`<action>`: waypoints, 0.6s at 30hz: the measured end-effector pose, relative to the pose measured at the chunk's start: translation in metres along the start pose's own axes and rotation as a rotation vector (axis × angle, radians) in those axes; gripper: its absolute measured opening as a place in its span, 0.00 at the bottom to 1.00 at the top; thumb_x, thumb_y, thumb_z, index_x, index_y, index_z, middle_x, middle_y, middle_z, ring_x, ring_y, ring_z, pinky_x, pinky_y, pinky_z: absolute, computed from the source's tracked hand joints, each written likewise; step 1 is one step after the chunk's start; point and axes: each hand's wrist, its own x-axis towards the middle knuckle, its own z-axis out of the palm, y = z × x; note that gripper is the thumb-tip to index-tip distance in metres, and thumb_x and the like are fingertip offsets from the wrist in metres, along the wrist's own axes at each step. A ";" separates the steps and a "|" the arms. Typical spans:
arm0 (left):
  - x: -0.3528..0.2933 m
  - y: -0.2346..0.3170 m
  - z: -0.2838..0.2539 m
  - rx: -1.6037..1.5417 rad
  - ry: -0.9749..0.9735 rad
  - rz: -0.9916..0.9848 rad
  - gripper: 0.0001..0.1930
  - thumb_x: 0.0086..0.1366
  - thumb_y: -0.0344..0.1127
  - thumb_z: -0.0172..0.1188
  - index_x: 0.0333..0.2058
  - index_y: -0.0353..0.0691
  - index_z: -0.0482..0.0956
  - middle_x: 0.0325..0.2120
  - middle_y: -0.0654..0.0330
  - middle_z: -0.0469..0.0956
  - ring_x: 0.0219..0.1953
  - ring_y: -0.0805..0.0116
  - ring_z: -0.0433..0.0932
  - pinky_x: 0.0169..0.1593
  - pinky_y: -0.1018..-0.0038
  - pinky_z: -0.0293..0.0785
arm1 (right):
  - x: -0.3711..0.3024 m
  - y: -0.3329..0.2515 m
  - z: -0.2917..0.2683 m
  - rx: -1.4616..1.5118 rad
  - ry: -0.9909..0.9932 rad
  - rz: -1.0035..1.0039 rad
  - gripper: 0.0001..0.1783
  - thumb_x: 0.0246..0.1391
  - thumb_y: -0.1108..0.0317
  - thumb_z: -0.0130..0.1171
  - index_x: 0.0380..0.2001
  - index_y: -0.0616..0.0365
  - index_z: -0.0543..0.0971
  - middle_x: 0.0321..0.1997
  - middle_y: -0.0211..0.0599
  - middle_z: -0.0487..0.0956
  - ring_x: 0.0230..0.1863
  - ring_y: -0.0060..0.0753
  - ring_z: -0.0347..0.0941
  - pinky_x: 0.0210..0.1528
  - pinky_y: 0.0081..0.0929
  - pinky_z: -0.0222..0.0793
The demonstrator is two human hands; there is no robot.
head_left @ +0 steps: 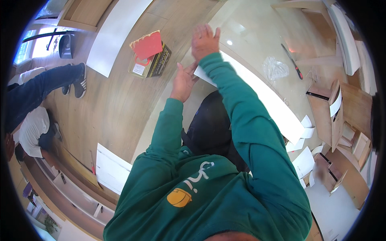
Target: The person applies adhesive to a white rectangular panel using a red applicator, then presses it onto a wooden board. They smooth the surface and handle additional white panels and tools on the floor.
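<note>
A long white panel [263, 94] stretches from my hands toward the lower right. My right hand [205, 42] is beyond its far end, fingers stretched out and thumb apart, with nothing seen in the grasp. Below and left of it, my left hand [183, 83] is beside the panel's far corner. Its fingers point toward that corner and the thumb stands up; whether they touch the panel I cannot tell. A square yellow-and-black tin [159, 63] stands left of my hands, with a ragged-edged red piece [148, 46] on top.
Another white sheet [114, 36] lies at the far left, and a white board [110, 166] nearer. A black-and-red handsaw [292, 62] and clear plastic [276, 68] lie right. Wooden drawer pieces [327, 112] crowd the right side. Two people, one in a white shirt [34, 130], are left.
</note>
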 end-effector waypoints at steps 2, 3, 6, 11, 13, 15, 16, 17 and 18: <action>-0.006 0.002 0.003 -0.149 0.068 0.026 0.37 0.75 0.63 0.30 0.70 0.40 0.56 0.67 0.57 0.63 0.69 0.58 0.59 0.68 0.58 0.56 | -0.011 -0.040 0.005 0.063 0.065 -0.035 0.26 0.55 0.61 0.55 0.57 0.55 0.74 0.66 0.51 0.66 0.69 0.59 0.57 0.70 0.70 0.43; -0.010 0.004 0.004 -0.190 0.148 0.034 0.37 0.75 0.63 0.29 0.70 0.40 0.54 0.68 0.57 0.62 0.69 0.58 0.59 0.69 0.59 0.55 | -0.016 -0.053 0.007 0.223 0.020 -0.059 0.27 0.52 0.60 0.57 0.56 0.58 0.74 0.66 0.53 0.66 0.70 0.61 0.56 0.70 0.70 0.42; -0.011 0.012 0.010 -0.151 0.303 -0.081 0.38 0.75 0.63 0.32 0.71 0.40 0.51 0.68 0.57 0.60 0.68 0.59 0.59 0.69 0.57 0.55 | -0.014 -0.047 0.012 0.470 -0.006 -0.031 0.33 0.50 0.55 0.60 0.59 0.58 0.72 0.66 0.55 0.66 0.69 0.60 0.57 0.72 0.66 0.43; 0.018 0.017 0.020 1.021 0.074 0.146 0.24 0.74 0.45 0.50 0.57 0.29 0.73 0.52 0.51 0.78 0.50 0.67 0.76 0.54 0.71 0.70 | -0.094 0.020 -0.036 0.265 0.046 0.299 0.34 0.60 0.55 0.51 0.67 0.56 0.64 0.73 0.57 0.55 0.74 0.64 0.46 0.74 0.64 0.35; 0.028 0.014 0.025 1.231 0.041 0.375 0.22 0.68 0.36 0.60 0.55 0.26 0.74 0.51 0.46 0.79 0.48 0.63 0.79 0.52 0.68 0.73 | -0.131 0.046 -0.059 0.211 -0.009 0.474 0.36 0.63 0.54 0.48 0.71 0.53 0.57 0.76 0.57 0.48 0.76 0.68 0.38 0.74 0.64 0.30; 0.034 0.005 0.035 1.711 0.240 0.679 0.29 0.66 0.41 0.61 0.60 0.30 0.69 0.55 0.40 0.74 0.58 0.46 0.73 0.62 0.58 0.66 | -0.164 0.073 -0.075 0.126 0.028 0.585 0.36 0.65 0.51 0.47 0.72 0.52 0.56 0.76 0.58 0.46 0.76 0.68 0.36 0.74 0.65 0.30; 0.033 0.001 0.041 1.844 0.277 0.868 0.30 0.67 0.43 0.60 0.62 0.30 0.67 0.57 0.39 0.72 0.60 0.42 0.70 0.64 0.56 0.63 | -0.178 0.081 -0.082 0.113 0.070 0.626 0.37 0.65 0.49 0.47 0.72 0.51 0.56 0.77 0.58 0.46 0.77 0.68 0.36 0.74 0.66 0.29; 0.040 -0.009 0.052 1.871 0.229 0.841 0.30 0.68 0.45 0.58 0.62 0.31 0.66 0.58 0.40 0.71 0.61 0.42 0.69 0.64 0.55 0.63 | -0.194 0.088 -0.086 0.107 0.071 0.654 0.38 0.64 0.48 0.47 0.72 0.51 0.55 0.77 0.58 0.46 0.77 0.68 0.36 0.73 0.66 0.28; 0.046 -0.015 0.065 1.881 0.202 0.856 0.31 0.69 0.47 0.55 0.63 0.31 0.64 0.59 0.40 0.70 0.61 0.42 0.68 0.64 0.54 0.62 | -0.205 0.094 -0.089 0.101 0.083 0.669 0.38 0.64 0.47 0.47 0.72 0.50 0.55 0.77 0.58 0.46 0.77 0.68 0.36 0.73 0.67 0.28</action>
